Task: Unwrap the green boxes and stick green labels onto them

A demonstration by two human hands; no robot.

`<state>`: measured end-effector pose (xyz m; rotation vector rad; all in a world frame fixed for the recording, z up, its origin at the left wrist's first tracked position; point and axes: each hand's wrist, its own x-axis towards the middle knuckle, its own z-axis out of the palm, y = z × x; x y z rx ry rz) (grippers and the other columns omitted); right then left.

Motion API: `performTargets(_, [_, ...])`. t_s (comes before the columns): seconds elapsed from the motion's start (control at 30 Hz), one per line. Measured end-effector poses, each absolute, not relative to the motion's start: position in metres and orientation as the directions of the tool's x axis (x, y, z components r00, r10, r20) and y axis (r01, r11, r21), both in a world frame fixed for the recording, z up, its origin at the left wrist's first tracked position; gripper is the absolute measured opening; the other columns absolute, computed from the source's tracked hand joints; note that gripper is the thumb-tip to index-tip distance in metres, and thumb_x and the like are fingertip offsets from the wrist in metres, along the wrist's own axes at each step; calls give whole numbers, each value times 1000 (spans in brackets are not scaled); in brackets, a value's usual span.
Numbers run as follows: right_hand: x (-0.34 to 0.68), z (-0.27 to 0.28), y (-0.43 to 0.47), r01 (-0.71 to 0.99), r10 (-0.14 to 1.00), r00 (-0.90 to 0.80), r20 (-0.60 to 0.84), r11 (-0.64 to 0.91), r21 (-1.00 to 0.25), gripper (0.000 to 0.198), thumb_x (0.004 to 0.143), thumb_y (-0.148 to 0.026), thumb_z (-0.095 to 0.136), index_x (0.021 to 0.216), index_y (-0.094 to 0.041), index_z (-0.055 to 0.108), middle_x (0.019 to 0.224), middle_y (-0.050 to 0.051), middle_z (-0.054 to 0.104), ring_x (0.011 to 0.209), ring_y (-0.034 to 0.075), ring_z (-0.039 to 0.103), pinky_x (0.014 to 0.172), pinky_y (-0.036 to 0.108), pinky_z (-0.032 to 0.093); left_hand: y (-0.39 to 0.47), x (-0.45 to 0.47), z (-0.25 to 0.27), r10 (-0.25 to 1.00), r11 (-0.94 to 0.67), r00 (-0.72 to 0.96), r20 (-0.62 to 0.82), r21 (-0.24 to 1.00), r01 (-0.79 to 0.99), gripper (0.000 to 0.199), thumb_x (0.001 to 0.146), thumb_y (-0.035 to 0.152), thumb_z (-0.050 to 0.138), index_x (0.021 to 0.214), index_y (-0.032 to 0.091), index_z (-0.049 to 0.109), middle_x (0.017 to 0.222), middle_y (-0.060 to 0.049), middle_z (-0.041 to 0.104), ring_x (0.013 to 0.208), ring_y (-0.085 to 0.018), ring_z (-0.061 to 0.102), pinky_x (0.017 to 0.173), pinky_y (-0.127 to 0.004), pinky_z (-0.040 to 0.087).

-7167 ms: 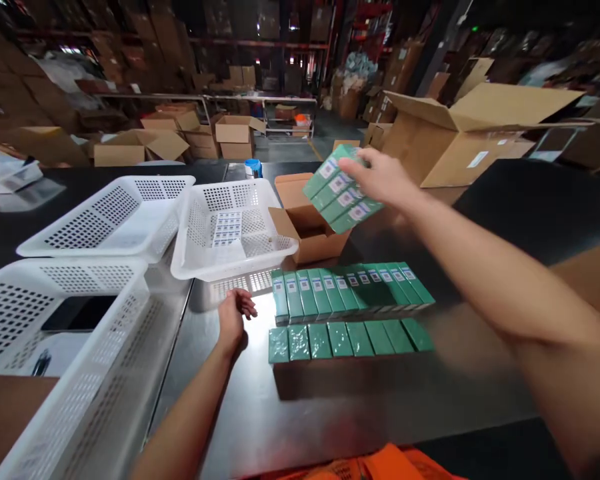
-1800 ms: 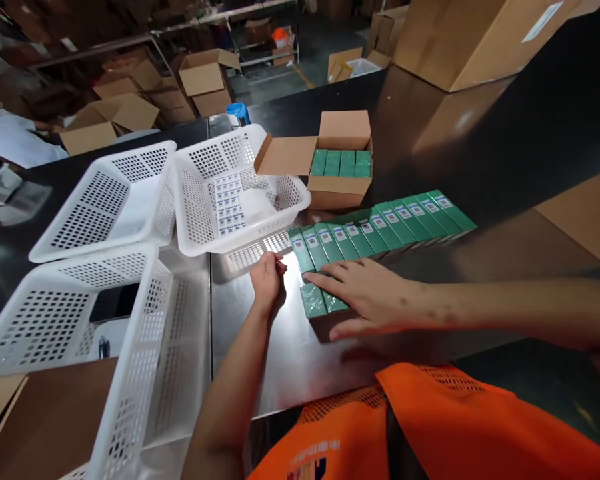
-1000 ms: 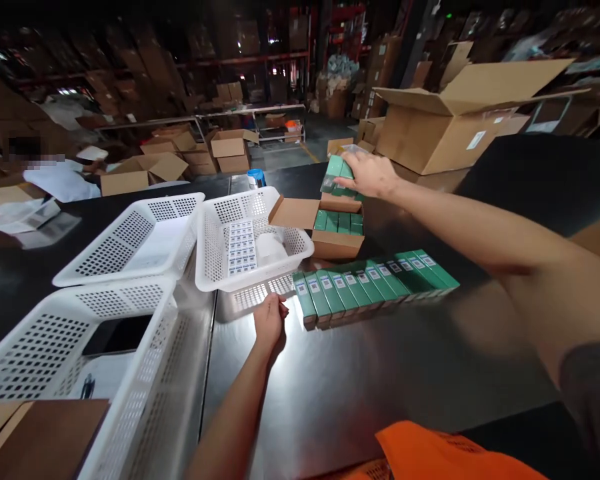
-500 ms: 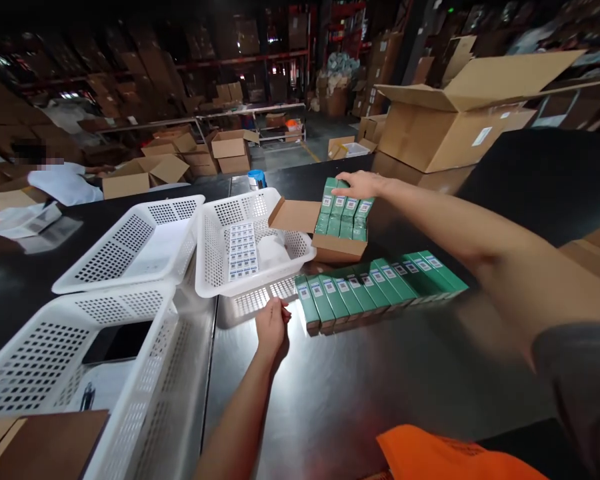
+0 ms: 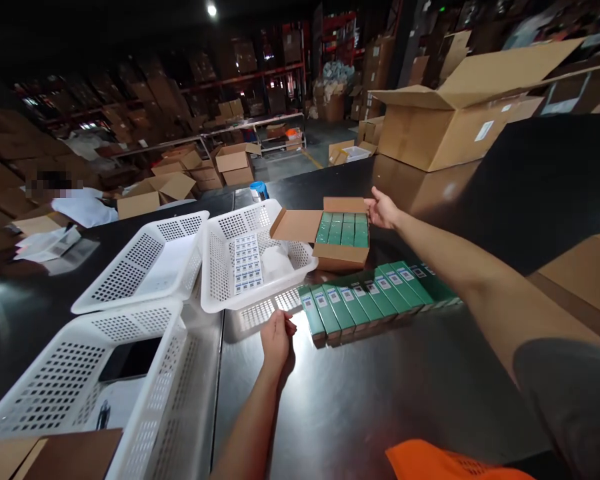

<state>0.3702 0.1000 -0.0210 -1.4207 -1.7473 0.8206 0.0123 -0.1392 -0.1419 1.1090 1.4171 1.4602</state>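
A small brown carton [image 5: 341, 257] stands with its flaps raised, and green boxes [image 5: 343, 230] fill it in rows. My right hand [image 5: 381, 209] is at the carton's far right corner, thumb up and fingers apart, the fingertips at its right side. Nearer to me, a row of slim green boxes [image 5: 365, 300] with white code labels lies on the metal table; my right forearm hides part of its right end. Beside the row's left end, my left hand [image 5: 276, 335] rests closed with its fingers curled, and nothing shows in it.
A white basket [image 5: 215, 303] with a label sheet [image 5: 248, 263] adjoins the carton. Two more white baskets stand left; the nearer one holds a phone [image 5: 130, 360] and a pen [image 5: 103, 415]. A large open carton [image 5: 430, 137] is at the back right. Another person [image 5: 83, 208] sits far left.
The green boxes my right hand gripped above the carton now sit down inside it. That hand has let go and moved to the carton's right side. My left hand keeps its place.
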Motion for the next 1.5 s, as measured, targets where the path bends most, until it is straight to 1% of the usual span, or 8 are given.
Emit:
performTargets(0.1, [366,-33,98,346,991,-89,102,127,-929,73,91,-75,31,105,-15,71,104,18,75,97,32,70,85,45,58,-148,11,-132,941,-95,-319,109,994,59,49,88,64,48,72,20,62,58,-1,58,51,-14,54,52,-28,48])
performTargets(0.23, [367,-42,100,317,989,-34,145,148,-937,45,76,-41,76,115,-20,67,120,12,71,107,28,68,95,41,55,-163,15,-100,922,-181,-306,238,962,204,52,86,67,53,65,21,64,65,-4,62,59,-15,56,57,-28,49])
performTargets(0.47, [390,-51,85,317,989,5,149,140,-938,47,77,-23,74,123,-19,65,112,9,72,100,23,67,94,36,54,-117,75,-65,987,-129,-41,154,922,365,39,85,50,64,108,21,74,112,-13,76,97,-29,73,82,-41,59])
performTargets(0.63, [420,-62,62,355,993,87,81,45,-934,61,74,-30,80,131,-20,60,100,6,71,93,22,65,85,33,54,-65,133,-47,963,-263,85,254,839,477,60,93,43,54,148,19,48,161,-11,40,150,-25,36,125,-43,27])
performTargets(0.83, [444,-67,58,274,999,18,-39,-43,-961,89,64,-32,82,145,-21,47,121,12,67,105,27,65,82,34,56,-32,186,-42,879,-476,334,341,669,571,62,95,39,53,151,15,40,146,-16,57,138,-26,51,119,-45,37])
performTargets(1.1, [424,-56,84,95,969,-174,176,194,-976,104,55,-18,70,153,-20,34,154,15,44,130,31,53,95,37,55,-13,171,-45,749,-661,551,368,357,660,27,90,18,58,115,21,67,135,-10,66,140,-24,50,119,-45,40])
performTargets(1.3, [423,-52,78,130,907,-99,409,419,-899,88,58,-17,71,143,-21,49,118,9,64,115,29,58,100,45,49,-7,157,-45,788,-563,451,419,192,804,29,89,5,47,107,19,65,139,-15,63,146,-30,41,117,-56,38])
performTargets(1.5, [426,-43,27,372,586,-412,697,807,-458,55,68,-29,76,123,-24,70,124,9,65,114,30,59,105,46,39,-33,173,-56,809,-413,332,485,67,908,33,85,10,58,117,14,63,136,-22,57,133,-34,51,108,-52,45])
